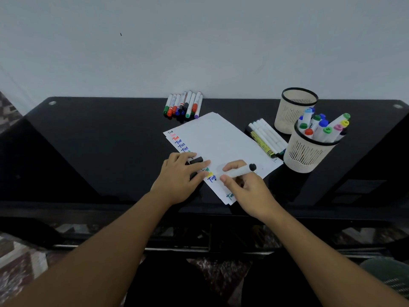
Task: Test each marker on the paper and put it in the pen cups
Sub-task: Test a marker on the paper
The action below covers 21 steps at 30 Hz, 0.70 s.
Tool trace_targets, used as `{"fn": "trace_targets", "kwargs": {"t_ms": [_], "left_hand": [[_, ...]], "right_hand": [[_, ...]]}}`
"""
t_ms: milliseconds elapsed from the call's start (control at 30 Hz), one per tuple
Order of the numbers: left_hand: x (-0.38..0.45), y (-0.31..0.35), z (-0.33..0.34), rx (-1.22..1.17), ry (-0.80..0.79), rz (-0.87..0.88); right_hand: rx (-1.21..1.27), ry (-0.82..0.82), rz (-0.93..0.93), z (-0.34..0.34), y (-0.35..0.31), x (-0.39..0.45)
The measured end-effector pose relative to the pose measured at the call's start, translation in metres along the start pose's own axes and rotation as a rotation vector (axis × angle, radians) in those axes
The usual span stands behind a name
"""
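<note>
The right hand (247, 191) pinches a white black-ended marker (240, 171) over the white paper sheet (223, 142), tip seemingly down-left, axis slanting up-right. The left hand (179, 178) presses flat on the paper's edge, fingers over a black cap (196, 160).

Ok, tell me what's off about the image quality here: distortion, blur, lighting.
Head view: wide-angle bending curves the black table edges; the right hand and its marker look slightly soft; dim, even light leaves the paper readable, no harsh glare.

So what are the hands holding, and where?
The right hand holds a white marker by the middle of its barrel. The left hand rests flat on the paper, with a black cap under its fingers.
</note>
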State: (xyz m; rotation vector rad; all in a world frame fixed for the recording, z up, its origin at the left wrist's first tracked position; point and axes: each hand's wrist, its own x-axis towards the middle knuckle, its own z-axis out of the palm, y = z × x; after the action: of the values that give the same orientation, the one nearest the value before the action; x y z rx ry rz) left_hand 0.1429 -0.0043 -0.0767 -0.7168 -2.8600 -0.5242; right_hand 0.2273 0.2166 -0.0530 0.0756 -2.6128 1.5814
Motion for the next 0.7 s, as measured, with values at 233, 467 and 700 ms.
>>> {"fn": "trace_targets", "kwargs": {"t_ms": [233, 467, 700], "left_hand": [[0.0029, -0.002, -0.0019, -0.003, 0.007, 0.002], [0.0021, -0.0003, -0.0027, -0.003, -0.008, -0.005], [0.0027, -0.0015, -0.0024, 0.002, -0.008, 0.002]], "right_hand": [[0.071, 0.023, 0.006, -0.0005, -0.0039, 0.0021], [-0.044, -0.038, 0.027, -0.0009, -0.0037, 0.0031], [-0.087, -0.067, 0.012, -0.0004, -0.0068, 0.0031]]}}
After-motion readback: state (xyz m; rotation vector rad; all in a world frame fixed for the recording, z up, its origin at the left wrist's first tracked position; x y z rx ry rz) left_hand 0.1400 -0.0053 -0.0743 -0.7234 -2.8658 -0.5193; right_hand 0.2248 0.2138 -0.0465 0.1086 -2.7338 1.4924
